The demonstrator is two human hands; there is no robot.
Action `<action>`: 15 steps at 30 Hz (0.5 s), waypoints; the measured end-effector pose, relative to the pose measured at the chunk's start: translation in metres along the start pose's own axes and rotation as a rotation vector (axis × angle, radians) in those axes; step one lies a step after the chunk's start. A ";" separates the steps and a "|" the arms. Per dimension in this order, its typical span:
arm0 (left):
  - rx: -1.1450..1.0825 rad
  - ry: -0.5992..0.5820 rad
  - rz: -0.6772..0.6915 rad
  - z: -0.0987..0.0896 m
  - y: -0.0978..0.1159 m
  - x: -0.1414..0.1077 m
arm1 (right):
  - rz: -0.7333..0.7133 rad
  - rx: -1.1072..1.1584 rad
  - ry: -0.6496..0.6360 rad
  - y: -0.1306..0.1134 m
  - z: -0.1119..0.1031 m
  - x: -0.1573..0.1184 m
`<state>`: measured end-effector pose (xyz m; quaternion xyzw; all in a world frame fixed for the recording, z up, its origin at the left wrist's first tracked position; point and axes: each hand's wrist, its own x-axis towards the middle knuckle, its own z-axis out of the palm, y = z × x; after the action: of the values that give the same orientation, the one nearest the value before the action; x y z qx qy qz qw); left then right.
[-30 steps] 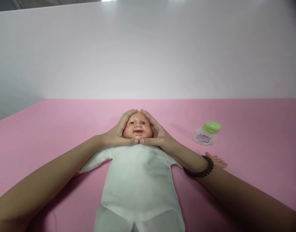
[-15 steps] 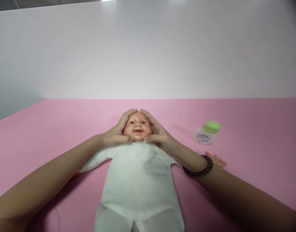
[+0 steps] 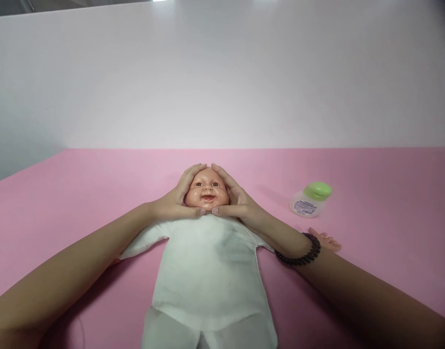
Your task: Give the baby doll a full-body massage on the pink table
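A baby doll (image 3: 207, 271) with a hard plastic head and a white cloth body lies on its back, its head at the far end. My left hand (image 3: 176, 198) cups the left side of the doll's head (image 3: 207, 189), fingers curving up to the crown. On the other side my right hand (image 3: 240, 201) holds the head in the same way. Both thumbs lie under the chin with their tips nearly meeting. Some fingers are hidden behind the head. My forearms pass over the doll's sleeves.
A clear bottle with a green cap (image 3: 309, 201) stands to the right on the pink tabletop (image 3: 382, 203). The doll's plastic hand (image 3: 326, 241) shows beyond my right wrist, which wears a black coiled band (image 3: 302, 252). A white wall (image 3: 222, 87) rises behind the table.
My thumbs have slid inward along the doll's chin, slightly lower and closer together. My other fingers stay around the head; the doll and bottle have not moved.
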<state>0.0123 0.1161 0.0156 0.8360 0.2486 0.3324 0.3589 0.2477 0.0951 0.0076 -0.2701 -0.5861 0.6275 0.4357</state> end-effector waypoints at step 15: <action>0.003 0.012 0.014 0.001 -0.001 0.000 | -0.014 0.020 -0.010 0.001 0.000 0.001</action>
<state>0.0127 0.1164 0.0144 0.8363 0.2453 0.3396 0.3537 0.2470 0.0955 0.0072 -0.2586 -0.5839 0.6314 0.4399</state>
